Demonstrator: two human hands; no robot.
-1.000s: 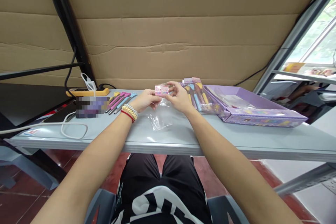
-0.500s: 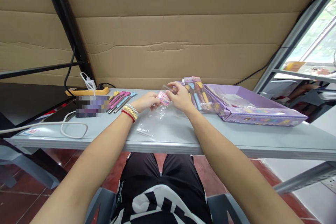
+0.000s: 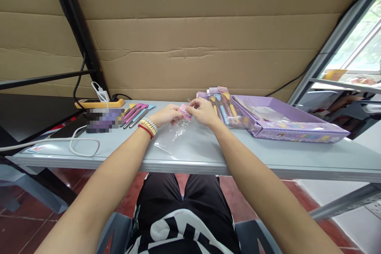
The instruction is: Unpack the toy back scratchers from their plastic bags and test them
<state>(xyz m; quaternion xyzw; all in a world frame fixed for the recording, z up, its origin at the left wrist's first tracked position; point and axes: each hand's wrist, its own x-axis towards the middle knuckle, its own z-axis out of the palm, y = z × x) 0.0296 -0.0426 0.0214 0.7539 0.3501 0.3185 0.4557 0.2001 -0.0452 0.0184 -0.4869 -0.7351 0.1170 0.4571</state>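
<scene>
Both my hands meet over the middle of the grey table (image 3: 268,154). My left hand (image 3: 165,115) and my right hand (image 3: 203,112) pinch a small pink printed packet (image 3: 185,111) between their fingertips. A clear plastic bag (image 3: 170,137) hangs from the packet and trails onto the table toward me. Bead bracelets and a red cord sit on my left wrist.
Colourful pens (image 3: 137,113) lie left of my hands, beside a blurred dark box (image 3: 104,120), a white cable (image 3: 59,143) and an orange power strip (image 3: 99,104). Packed pens (image 3: 222,105) and an open purple box (image 3: 285,123) lie to the right. A cardboard wall stands behind.
The pink packet has dropped from raised in front of me to low over the table. The clear bag has swung left and now lies flatter on the surface.
</scene>
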